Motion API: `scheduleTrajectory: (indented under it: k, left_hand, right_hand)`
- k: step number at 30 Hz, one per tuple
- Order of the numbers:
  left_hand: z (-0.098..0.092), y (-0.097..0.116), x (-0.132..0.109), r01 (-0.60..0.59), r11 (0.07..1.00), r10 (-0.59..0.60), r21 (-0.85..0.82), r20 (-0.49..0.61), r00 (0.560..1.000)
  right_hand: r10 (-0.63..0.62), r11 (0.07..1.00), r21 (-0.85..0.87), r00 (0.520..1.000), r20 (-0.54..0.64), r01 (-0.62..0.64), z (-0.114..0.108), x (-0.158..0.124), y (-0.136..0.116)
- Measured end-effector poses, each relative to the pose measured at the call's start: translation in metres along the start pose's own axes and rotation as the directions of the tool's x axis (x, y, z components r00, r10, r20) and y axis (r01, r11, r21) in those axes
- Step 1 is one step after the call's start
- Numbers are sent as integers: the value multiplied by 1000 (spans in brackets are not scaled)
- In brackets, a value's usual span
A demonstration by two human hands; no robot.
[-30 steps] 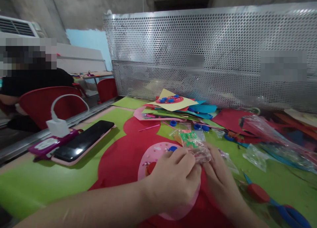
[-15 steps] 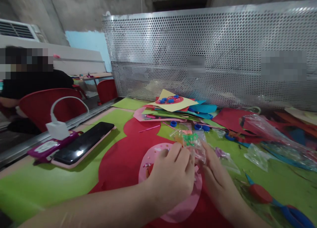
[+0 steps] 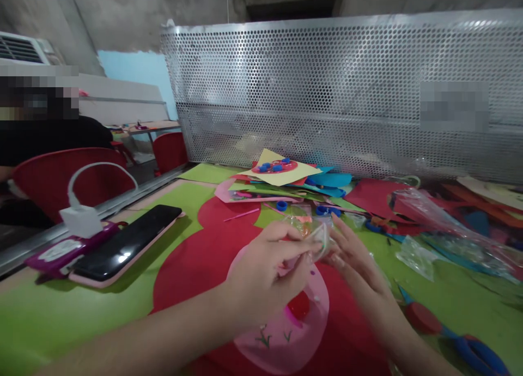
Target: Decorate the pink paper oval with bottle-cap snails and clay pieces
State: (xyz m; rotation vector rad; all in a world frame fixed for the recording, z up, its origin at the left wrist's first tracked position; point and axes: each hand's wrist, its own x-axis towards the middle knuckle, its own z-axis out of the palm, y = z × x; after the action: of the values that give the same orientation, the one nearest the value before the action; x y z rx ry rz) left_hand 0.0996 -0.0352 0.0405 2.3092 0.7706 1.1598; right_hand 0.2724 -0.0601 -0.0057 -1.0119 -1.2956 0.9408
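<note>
My left hand (image 3: 267, 275) is closed, pinching a small clear plastic bag (image 3: 321, 237) with a bit of green showing inside. My right hand (image 3: 362, 272) is beside the bag's right edge. Its fingers are stretched and apart, with the tips close to or touching the plastic. Under both hands is a pink paper oval (image 3: 281, 351), carrying small green marks, a red round piece and a bright pink strip. The oval lies on a large red paper shape (image 3: 183, 267). My left hand hides part of the oval.
A phone (image 3: 126, 248) lies at the left, beside a purple device (image 3: 67, 253) with a white charger (image 3: 81, 220). Blue-handled scissors (image 3: 461, 338) lie at the right. Behind are stacked paper cutouts (image 3: 286, 177), plastic bags (image 3: 417, 256) and a perforated metal screen (image 3: 286, 92). A person (image 3: 53, 139) sits at far left.
The small bag, earlier lying flatter with its green contents showing, is now tilted up in my left hand. My right fingers have spread out. More of the pink oval shows.
</note>
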Motion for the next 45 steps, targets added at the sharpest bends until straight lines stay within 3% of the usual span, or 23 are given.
scheduleTrajectory:
  k: [4,9,14,18,22,30,35,40,45]
  left_hand:
    - [-3,-1,5,157,982,-150,-108,66,986]
    - [-7,-11,12,304,945,-280,-120,187,942]
    - [-8,-18,13,353,914,-320,-200,180,930]
    - [-9,-14,13,340,904,-305,-258,167,938]
    - [-11,-8,14,266,941,-214,-210,238,947]
    - [-15,-10,14,332,932,-242,-144,434,868]
    - [-17,-10,14,282,957,-224,-74,434,873]
    - [-19,-13,13,271,961,-206,-61,495,844]
    - [-21,-13,12,297,954,-231,-37,539,810]
  right_hand:
    - [63,996,54,996,66,-67,2,6,0]
    - [21,986,-166,998,-53,-29,-4,6,-4]
    - [21,988,-148,996,-87,-34,-4,6,-7]
    - [87,994,-63,991,-99,-93,-2,7,-8]
    - [132,991,0,989,-61,-132,-2,8,-5]
    - [189,975,127,981,-48,-182,-1,10,-4]
    - [200,954,237,979,-44,-184,-3,7,-2]
    - [175,967,201,983,-57,-160,-3,6,-3]
    - [248,969,24,965,-83,-247,-6,7,-9]
